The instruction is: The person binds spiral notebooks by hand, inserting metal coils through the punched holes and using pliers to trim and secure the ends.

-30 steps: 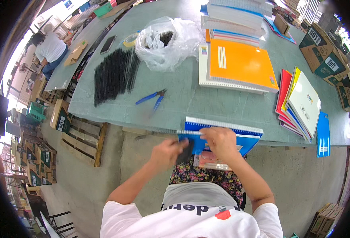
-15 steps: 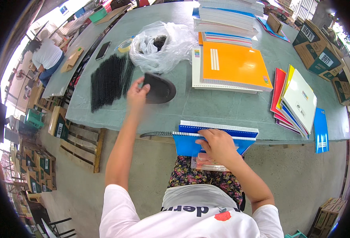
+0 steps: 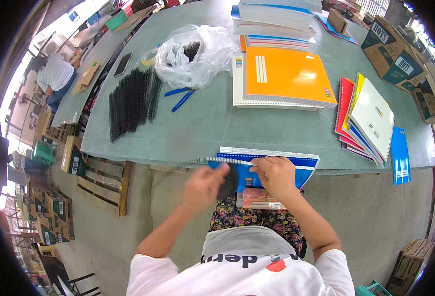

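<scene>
In my left hand (image 3: 202,185), blurred by motion, is a black pad with a rounded end (image 3: 230,181), held against the left part of a blue notebook (image 3: 241,171) at the table's near edge. A black spiral coil (image 3: 192,162) runs along the notebook's punched edge, its loose end trailing left. My right hand (image 3: 277,176) grips the notebook's top edge, thumb and fingers closed over it. Behind lies another blue notebook (image 3: 303,160) with a punched edge. A clear packet with pinkish contents (image 3: 259,198) sits at my lap, below the notebook.
Black coils (image 3: 133,103) lie at left, near a plastic bag (image 3: 210,61), a phone (image 3: 123,64), a tape roll (image 3: 149,58) and a blue-handled tool (image 3: 182,101). Orange notebooks (image 3: 286,74) are stacked centrally; spiral notebooks (image 3: 373,121) fan out right, near cartons (image 3: 392,54).
My left hand has brought the black pad from the table to the notebook, uncovering the blue-handled tool. The coil now extends farther along the punched edge. My right hand still grips the notebook.
</scene>
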{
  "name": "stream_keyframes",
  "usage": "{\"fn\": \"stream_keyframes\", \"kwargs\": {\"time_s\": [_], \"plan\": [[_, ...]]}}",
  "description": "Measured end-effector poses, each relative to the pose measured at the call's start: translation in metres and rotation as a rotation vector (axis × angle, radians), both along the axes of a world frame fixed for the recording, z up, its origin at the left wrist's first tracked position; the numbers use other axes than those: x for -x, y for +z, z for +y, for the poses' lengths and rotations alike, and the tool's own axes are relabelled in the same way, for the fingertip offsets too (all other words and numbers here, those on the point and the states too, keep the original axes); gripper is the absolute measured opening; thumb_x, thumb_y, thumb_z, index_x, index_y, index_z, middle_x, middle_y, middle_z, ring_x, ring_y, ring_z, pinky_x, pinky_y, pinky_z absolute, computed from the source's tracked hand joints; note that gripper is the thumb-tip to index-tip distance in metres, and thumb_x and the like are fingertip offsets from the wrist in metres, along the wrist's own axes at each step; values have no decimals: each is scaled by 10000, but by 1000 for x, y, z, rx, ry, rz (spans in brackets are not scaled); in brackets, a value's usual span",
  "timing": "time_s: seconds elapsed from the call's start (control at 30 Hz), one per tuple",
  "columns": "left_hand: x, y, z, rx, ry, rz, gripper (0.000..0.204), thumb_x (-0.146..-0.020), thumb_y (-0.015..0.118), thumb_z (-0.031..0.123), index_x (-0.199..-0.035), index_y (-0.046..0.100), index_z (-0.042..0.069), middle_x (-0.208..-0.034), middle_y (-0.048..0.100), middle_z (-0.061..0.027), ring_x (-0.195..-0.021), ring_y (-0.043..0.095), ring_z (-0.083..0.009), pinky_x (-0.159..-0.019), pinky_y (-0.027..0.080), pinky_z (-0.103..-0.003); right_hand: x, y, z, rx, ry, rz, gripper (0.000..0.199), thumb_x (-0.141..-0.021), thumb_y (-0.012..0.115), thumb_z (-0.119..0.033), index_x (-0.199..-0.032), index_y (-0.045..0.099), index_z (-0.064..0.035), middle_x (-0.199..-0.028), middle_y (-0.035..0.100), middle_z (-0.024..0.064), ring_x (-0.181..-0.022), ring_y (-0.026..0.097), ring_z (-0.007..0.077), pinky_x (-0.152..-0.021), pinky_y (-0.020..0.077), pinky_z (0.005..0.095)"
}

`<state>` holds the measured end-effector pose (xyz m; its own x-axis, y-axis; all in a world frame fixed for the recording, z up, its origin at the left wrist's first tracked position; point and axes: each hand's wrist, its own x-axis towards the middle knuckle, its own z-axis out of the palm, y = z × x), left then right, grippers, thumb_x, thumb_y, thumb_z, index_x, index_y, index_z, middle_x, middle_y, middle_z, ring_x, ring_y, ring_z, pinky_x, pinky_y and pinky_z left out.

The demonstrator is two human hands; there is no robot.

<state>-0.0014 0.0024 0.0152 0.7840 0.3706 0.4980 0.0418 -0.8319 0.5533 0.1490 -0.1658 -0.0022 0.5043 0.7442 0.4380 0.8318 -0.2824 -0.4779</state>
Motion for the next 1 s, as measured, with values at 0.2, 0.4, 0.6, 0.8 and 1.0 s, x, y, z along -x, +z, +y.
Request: {"fn": "stream_keyframes", "kwargs": {"time_s": [0.2, 0.4, 0.6, 0.8, 1.0], "plan": [[-5, 16, -3, 193, 22, -162, 393, -775, 603, 52, -1159, 603, 138, -914, 650, -82, -796, 583, -212, -687, 480, -310, 2, 2, 0, -14, -8, -9, 75, -700, 663, -153, -753, 634, -109, -663, 630, 48, -616, 604, 217, -558, 417, 346], [-9, -12, -21, 213, -298, 103, 481, -764, 485, -88, -1167, 592, 152, -863, 593, -127, -751, 601, -220, -678, 487, -322, 0, -1, -12, 11, -50, -2, 126, -713, 669, -172, -814, 640, -102, -716, 641, 56, -660, 610, 228, -581, 433, 350], [-23, -3, -15, 61, -286, 233, 468, -750, 520, -77, -1161, 597, 132, -898, 612, -134, -753, 603, -215, -661, 497, -340, -16, 43, -59, 306, -177, 213, 234, -706, 702, -196, -889, 645, -62, -835, 647, 138, -769, 625, 289, -685, 483, 361], [-39, 2, -31, 101, -362, 391, 416, -766, 555, -5, -1149, 601, 150, -847, 614, -83, -777, 607, -225, -681, 494, -346, -24, -19, -106, -391, -213, 1248, 207, -735, 656, 28, -942, 663, 21, -924, 665, 60, -858, 596, 124, -794, 465, 263], [-45, 5, -37, 67, -341, 196, 422, -777, 574, 15, -1166, 595, 178, -851, 602, -95, -735, 603, -230, -649, 492, -352, -21, -30, -100, -449, -176, 1284, 220, -730, 613, 66, -935, 670, 10, -904, 671, 82, -822, 607, 132, -785, 474, 269]]}}
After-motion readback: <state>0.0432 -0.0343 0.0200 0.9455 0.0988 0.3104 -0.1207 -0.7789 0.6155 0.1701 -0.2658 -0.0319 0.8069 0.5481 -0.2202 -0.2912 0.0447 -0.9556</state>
